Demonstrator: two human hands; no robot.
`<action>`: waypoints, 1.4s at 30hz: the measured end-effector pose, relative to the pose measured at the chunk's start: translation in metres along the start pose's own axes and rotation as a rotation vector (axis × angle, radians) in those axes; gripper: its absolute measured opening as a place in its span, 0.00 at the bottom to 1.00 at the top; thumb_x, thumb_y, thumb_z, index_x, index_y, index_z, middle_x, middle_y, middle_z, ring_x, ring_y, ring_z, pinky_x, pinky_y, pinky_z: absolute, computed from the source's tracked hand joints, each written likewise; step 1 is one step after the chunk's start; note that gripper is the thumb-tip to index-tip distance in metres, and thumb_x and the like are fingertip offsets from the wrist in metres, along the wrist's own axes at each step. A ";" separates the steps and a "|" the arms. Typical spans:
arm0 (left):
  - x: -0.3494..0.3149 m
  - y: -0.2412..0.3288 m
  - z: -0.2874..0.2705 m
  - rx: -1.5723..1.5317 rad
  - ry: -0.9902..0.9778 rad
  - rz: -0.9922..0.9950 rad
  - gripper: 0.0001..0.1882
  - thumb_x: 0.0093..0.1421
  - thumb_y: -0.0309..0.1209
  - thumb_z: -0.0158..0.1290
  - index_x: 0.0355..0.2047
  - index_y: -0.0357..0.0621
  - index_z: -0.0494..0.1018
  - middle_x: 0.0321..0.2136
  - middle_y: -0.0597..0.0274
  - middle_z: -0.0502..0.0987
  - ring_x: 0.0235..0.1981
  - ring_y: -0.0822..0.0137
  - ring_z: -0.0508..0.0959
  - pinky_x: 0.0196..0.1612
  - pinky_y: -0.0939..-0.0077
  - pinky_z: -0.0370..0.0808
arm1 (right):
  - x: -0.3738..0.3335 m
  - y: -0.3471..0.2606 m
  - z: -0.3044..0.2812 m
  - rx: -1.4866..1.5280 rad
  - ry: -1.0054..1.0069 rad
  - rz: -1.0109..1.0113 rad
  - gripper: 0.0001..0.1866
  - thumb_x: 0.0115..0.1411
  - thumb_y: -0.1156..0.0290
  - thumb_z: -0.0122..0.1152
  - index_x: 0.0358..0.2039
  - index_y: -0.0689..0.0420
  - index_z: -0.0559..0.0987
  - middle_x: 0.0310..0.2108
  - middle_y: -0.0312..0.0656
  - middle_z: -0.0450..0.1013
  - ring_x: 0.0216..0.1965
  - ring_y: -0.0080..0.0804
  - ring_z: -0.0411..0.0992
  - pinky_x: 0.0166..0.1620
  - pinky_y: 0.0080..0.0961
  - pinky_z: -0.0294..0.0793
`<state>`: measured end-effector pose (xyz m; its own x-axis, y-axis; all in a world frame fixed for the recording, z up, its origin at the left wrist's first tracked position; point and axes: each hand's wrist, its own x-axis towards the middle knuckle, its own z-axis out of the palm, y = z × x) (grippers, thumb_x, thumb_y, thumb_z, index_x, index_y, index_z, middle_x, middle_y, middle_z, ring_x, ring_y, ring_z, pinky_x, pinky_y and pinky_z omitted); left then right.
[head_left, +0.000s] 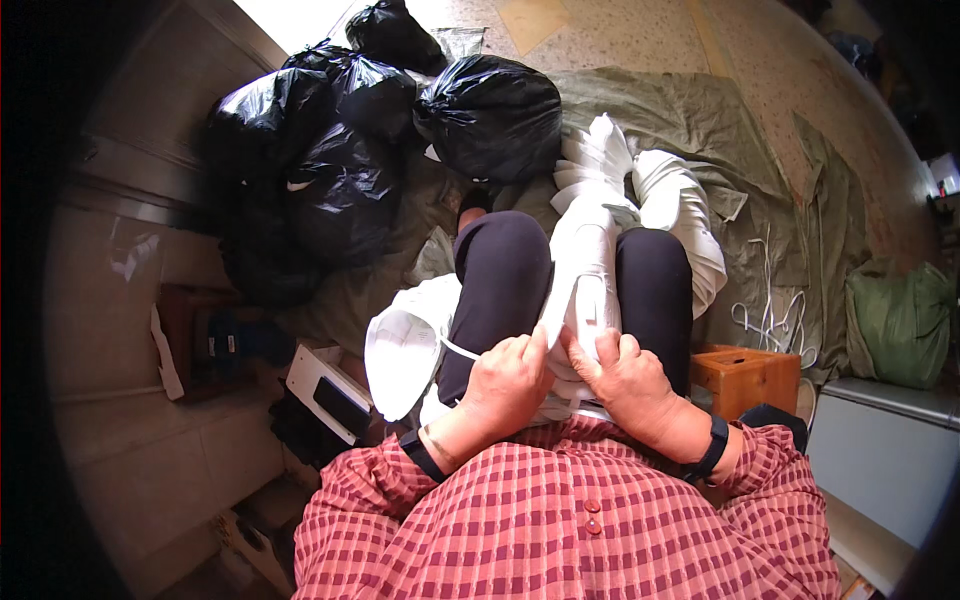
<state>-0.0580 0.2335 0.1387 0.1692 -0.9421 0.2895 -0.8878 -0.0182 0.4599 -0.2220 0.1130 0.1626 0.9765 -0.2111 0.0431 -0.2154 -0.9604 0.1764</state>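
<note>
A long stack of thin white nested pieces lies between my knees, its near end at my lap. My left hand is closed on the left edge of the near white piece, thumb and fingers pinched. From the right, my right hand pinches the same stack close by. A white cord runs from beside my left hand toward a curved, cup-like white bundle beside my left thigh. Another fanned white stack rests past my right knee. What lies under my fingers is hidden.
Full black plastic bags are heaped at the far left. A greenish cloth covers the floor. To the right are a wooden stool, tangled white cord, a green bag and a grey box. A dark phone lies at left.
</note>
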 end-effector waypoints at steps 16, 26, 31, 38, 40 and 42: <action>0.009 0.009 0.007 0.235 -0.288 0.142 0.36 0.52 0.28 0.52 0.61 0.24 0.60 0.27 0.60 0.69 0.25 0.64 0.73 0.22 0.74 0.72 | -0.003 0.010 0.005 0.713 0.110 0.191 0.29 0.57 0.77 0.59 0.59 0.67 0.66 0.42 0.51 0.67 0.41 0.51 0.71 0.46 0.38 0.73; 0.023 -0.005 -0.019 -0.038 -0.499 0.107 0.39 0.52 0.25 0.54 0.63 0.25 0.53 0.31 0.53 0.71 0.31 0.56 0.75 0.35 0.66 0.76 | -0.020 0.040 -0.044 1.033 0.036 0.608 0.08 0.57 0.74 0.63 0.38 0.60 0.78 0.32 0.46 0.72 0.33 0.44 0.75 0.37 0.32 0.74; 0.035 0.007 -0.035 0.058 -0.541 0.115 0.36 0.53 0.27 0.55 0.61 0.26 0.58 0.30 0.54 0.71 0.31 0.58 0.75 0.35 0.68 0.75 | -0.051 0.019 -0.048 0.748 -0.182 0.483 0.11 0.53 0.63 0.69 0.27 0.56 0.78 0.27 0.44 0.70 0.30 0.45 0.74 0.34 0.39 0.74; 0.024 0.033 -0.022 -0.262 -0.332 0.337 0.18 0.54 0.28 0.57 0.46 0.39 0.74 0.30 0.57 0.72 0.32 0.58 0.77 0.32 0.66 0.76 | -0.059 0.015 -0.045 1.094 -0.200 0.593 0.06 0.56 0.71 0.65 0.32 0.59 0.80 0.28 0.47 0.75 0.30 0.40 0.75 0.35 0.32 0.75; 0.025 0.041 -0.013 -0.293 -0.360 0.301 0.15 0.54 0.28 0.57 0.43 0.40 0.75 0.30 0.57 0.73 0.31 0.58 0.77 0.31 0.65 0.76 | -0.062 0.019 -0.054 1.447 -0.234 0.696 0.05 0.59 0.75 0.62 0.36 0.61 0.81 0.29 0.40 0.77 0.30 0.24 0.73 0.35 0.22 0.73; 0.029 0.040 -0.007 -0.324 -0.445 0.294 0.07 0.54 0.29 0.58 0.34 0.43 0.77 0.28 0.58 0.73 0.30 0.58 0.77 0.31 0.64 0.76 | -0.067 0.022 -0.056 1.597 -0.275 0.750 0.05 0.61 0.76 0.61 0.37 0.61 0.81 0.29 0.37 0.77 0.30 0.21 0.73 0.35 0.21 0.73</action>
<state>-0.0855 0.2079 0.1712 -0.3187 -0.9428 0.0973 -0.6832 0.2997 0.6659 -0.2920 0.1161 0.2182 0.6893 -0.5039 -0.5206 -0.5209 0.1547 -0.8395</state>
